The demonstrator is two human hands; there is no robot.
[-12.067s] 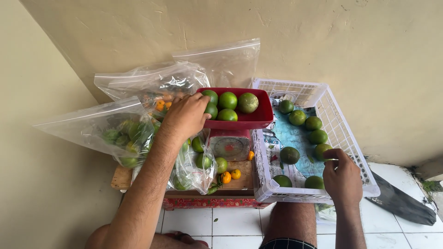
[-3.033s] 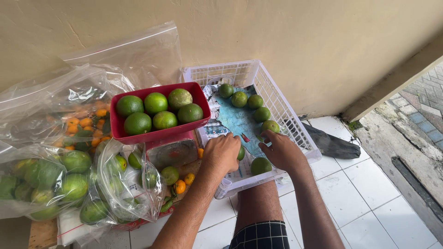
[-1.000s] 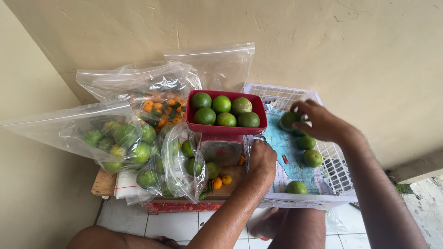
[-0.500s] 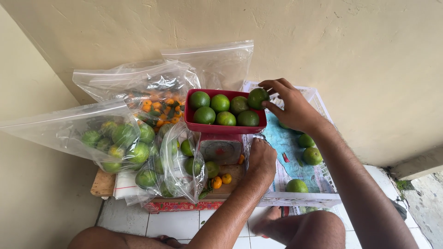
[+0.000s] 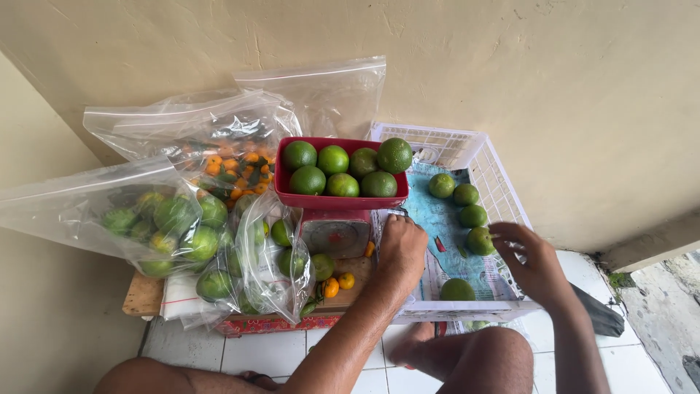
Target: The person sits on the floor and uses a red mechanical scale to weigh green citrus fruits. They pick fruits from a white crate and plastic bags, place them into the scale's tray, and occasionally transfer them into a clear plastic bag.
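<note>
A red tray (image 5: 292, 198) on a small scale (image 5: 337, 235) holds several green citrus fruits (image 5: 339, 171). My left hand (image 5: 399, 244) rests beside the scale, its fingers curled over the left rim of a white plastic basket (image 5: 503, 191). My right hand (image 5: 531, 259) hovers over the basket's near right side with fingers apart and nothing in it. It is closest to a green fruit (image 5: 480, 239). Several more green fruits (image 5: 464, 195) lie loose in the basket on a blue paper lining.
Clear plastic bags of green fruit (image 5: 175, 226) and of small orange fruit (image 5: 233, 166) crowd the left. An empty clear bag (image 5: 328, 95) leans on the beige wall behind. Small orange fruits (image 5: 337, 283) lie below the scale. My legs are on the white tiled floor (image 5: 262, 354).
My right hand has set a green fruit on the red tray's right end and drawn back to the basket's near right side. My left hand has stayed put.
</note>
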